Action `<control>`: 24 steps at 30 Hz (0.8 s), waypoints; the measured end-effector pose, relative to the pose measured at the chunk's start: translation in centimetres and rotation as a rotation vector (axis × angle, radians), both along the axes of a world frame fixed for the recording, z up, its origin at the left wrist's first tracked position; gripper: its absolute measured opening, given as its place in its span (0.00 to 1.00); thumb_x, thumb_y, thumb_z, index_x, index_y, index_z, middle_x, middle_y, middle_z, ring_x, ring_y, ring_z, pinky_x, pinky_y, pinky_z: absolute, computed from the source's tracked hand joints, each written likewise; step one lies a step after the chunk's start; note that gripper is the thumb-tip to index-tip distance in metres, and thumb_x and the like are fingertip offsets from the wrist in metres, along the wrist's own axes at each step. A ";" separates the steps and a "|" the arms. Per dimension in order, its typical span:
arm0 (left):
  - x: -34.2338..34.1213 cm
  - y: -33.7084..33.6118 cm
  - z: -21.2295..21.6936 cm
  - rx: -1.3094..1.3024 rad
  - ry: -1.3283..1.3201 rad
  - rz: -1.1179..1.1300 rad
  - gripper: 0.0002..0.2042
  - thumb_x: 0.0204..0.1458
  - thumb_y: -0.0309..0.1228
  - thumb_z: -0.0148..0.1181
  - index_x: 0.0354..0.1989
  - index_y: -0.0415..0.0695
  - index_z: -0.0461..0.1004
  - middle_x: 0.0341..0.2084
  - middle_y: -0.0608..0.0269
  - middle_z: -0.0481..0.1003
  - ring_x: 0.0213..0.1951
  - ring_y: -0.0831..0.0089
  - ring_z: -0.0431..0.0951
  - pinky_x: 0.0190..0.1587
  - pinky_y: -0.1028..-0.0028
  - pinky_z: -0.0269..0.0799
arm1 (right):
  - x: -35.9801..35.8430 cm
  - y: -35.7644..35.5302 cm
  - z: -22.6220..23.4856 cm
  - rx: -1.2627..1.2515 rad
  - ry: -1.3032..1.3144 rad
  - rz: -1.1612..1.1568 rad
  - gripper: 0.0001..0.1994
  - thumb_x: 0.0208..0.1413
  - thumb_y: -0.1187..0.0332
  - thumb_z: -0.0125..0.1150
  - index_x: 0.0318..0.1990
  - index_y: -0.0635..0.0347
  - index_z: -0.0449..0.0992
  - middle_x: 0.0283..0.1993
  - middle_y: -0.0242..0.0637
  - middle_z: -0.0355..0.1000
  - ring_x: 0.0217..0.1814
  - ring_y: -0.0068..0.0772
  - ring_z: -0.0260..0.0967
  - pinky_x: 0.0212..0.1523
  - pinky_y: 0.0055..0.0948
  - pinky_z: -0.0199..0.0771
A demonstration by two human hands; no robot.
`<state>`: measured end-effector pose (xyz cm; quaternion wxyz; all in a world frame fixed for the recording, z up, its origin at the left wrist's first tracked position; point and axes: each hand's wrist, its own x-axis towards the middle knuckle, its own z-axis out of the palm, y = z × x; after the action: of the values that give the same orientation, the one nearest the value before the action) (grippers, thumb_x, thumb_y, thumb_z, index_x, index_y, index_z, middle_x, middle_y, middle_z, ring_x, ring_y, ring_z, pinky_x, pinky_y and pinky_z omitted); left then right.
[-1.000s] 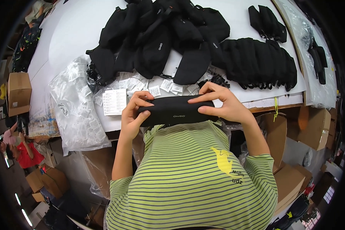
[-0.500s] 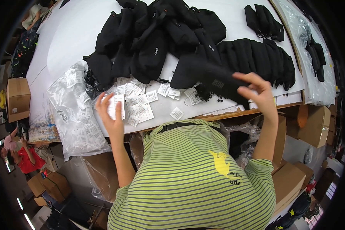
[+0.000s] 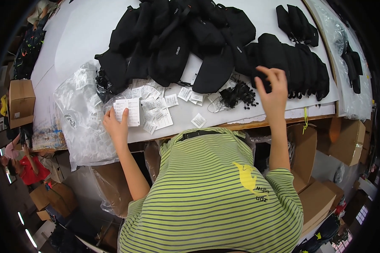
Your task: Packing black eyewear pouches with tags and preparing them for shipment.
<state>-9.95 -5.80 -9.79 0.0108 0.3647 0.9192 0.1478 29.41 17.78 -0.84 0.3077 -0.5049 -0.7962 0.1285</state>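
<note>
My left hand [image 3: 116, 125] grips a small stack of white printed cards [image 3: 133, 110] at its left edge, thumb on top. Beside the stack, loose white tags [image 3: 158, 116] lie scattered on the table. My right hand [image 3: 275, 86] hovers with thumb and fingers apart, holding nothing, at the near left end of a row of black pouches [image 3: 297, 63]. Left of that hand sits a tangle of black cords with small ends [image 3: 237, 96]. Farther off, a heap of black pouches [image 3: 169, 55] covers the middle of the table; one flat pouch [image 3: 214, 71] reaches toward me.
A clear plastic bag of tags [image 3: 86, 130] hangs over the table's front edge at left. More black pouches [image 3: 297, 24] lie at the far right, beside plastic sheeting [image 3: 346, 99]. Cardboard boxes [image 3: 346, 141] stand below. At far left is another person in red [image 3: 31, 168].
The black pouch that was in my right hand now lies on the row, and that hand has let go. My left hand has closed on the card stack.
</note>
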 end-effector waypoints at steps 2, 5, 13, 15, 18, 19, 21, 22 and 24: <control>0.2 0.1 0.1 0.046 0.042 -0.004 0.29 0.49 0.48 0.58 0.53 0.39 0.68 0.49 0.49 0.65 0.53 0.53 0.61 0.57 0.57 0.56 | -2.2 -1.7 -1.2 -0.155 0.188 0.200 0.09 0.46 0.71 0.62 0.38 0.54 0.76 0.27 0.33 0.66 0.22 0.26 0.64 0.25 0.24 0.65; 1.0 0.7 0.9 0.109 0.126 -0.006 0.25 0.49 0.44 0.59 0.51 0.39 0.69 0.47 0.53 0.67 0.52 0.56 0.64 0.55 0.58 0.57 | -4.9 -3.8 -2.9 -0.342 0.045 0.269 0.06 0.47 0.68 0.62 0.34 0.54 0.74 0.22 0.31 0.64 0.20 0.30 0.63 0.23 0.26 0.63; 0.4 0.7 1.8 0.281 0.063 -0.021 0.13 0.47 0.31 0.62 0.34 0.39 0.64 0.32 0.58 0.68 0.37 0.60 0.66 0.41 0.64 0.62 | -11.0 -0.2 -4.4 -0.015 -0.126 0.275 0.09 0.44 0.66 0.65 0.30 0.56 0.71 0.29 0.34 0.63 0.35 0.34 0.68 0.32 0.34 0.69; 0.7 1.3 3.0 0.360 -0.177 0.044 0.11 0.51 0.30 0.58 0.30 0.40 0.61 0.26 0.61 0.63 0.29 0.67 0.63 0.34 0.70 0.61 | -11.6 1.1 -6.3 -0.037 -0.412 0.356 0.08 0.43 0.68 0.65 0.29 0.58 0.73 0.32 0.36 0.65 0.38 0.37 0.68 0.35 0.35 0.70; 0.9 1.4 4.8 0.480 -0.403 0.105 0.10 0.56 0.30 0.53 0.31 0.42 0.58 0.23 0.65 0.60 0.26 0.76 0.60 0.31 0.75 0.59 | -11.6 1.9 -7.1 -0.083 -0.485 0.426 0.07 0.43 0.68 0.64 0.25 0.61 0.73 0.33 0.37 0.67 0.38 0.39 0.69 0.36 0.36 0.71; 1.3 1.5 5.4 0.486 -0.398 0.115 0.10 0.56 0.30 0.53 0.31 0.42 0.58 0.23 0.65 0.60 0.26 0.76 0.60 0.31 0.75 0.59 | -11.7 1.9 -7.1 -0.089 -0.464 0.462 0.07 0.44 0.69 0.64 0.23 0.61 0.72 0.32 0.37 0.68 0.38 0.39 0.69 0.35 0.37 0.70; 2.3 1.7 6.5 0.651 -0.579 0.120 0.09 0.59 0.30 0.49 0.32 0.43 0.56 0.23 0.69 0.58 0.27 0.81 0.58 0.31 0.78 0.58 | -11.7 1.6 -5.2 -0.152 -0.377 0.452 0.06 0.44 0.69 0.63 0.25 0.62 0.74 0.32 0.37 0.70 0.36 0.36 0.70 0.35 0.34 0.71; 2.4 1.6 6.3 0.654 -0.572 0.131 0.09 0.59 0.30 0.49 0.32 0.43 0.56 0.23 0.69 0.58 0.27 0.81 0.58 0.31 0.78 0.58 | -11.7 1.3 -3.8 -0.218 -0.290 0.434 0.06 0.45 0.69 0.63 0.27 0.63 0.76 0.32 0.37 0.72 0.35 0.34 0.70 0.34 0.32 0.71; 2.4 1.8 5.5 0.823 -0.661 0.083 0.07 0.59 0.29 0.49 0.36 0.43 0.58 0.25 0.68 0.64 0.30 0.82 0.63 0.35 0.80 0.61 | -11.8 0.8 -1.2 -0.381 -0.146 0.464 0.06 0.46 0.69 0.63 0.28 0.62 0.77 0.30 0.36 0.73 0.31 0.31 0.70 0.33 0.29 0.71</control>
<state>-7.51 -3.97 -4.29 0.1501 0.2359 0.7464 0.6039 17.66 18.57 -2.03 0.1116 -0.3661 -0.8718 0.3058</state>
